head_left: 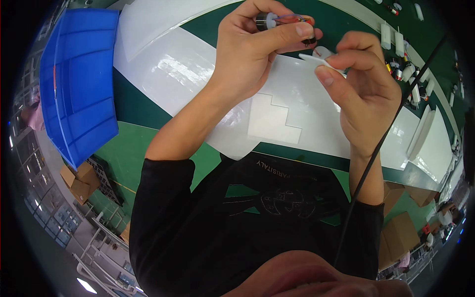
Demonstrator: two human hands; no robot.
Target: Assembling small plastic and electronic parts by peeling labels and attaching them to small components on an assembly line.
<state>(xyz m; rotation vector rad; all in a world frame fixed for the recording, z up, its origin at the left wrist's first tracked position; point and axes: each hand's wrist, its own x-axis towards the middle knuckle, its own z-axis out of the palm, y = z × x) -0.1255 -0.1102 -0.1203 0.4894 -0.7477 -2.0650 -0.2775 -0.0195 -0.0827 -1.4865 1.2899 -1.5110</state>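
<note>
The left hand (252,47) pinches a small cylinder part (284,21) with red wires, fingers closed round it, above the table's far edge. The right hand (366,84) pinches a white sticker (319,57) just beside it — best keep the part steady and lay the sticker on squarely

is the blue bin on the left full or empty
Empty, as far as shown: the blue bin shows only its bare blue floor and walls, nothing inside. Its far end is cut off at the picture's edge.
</note>
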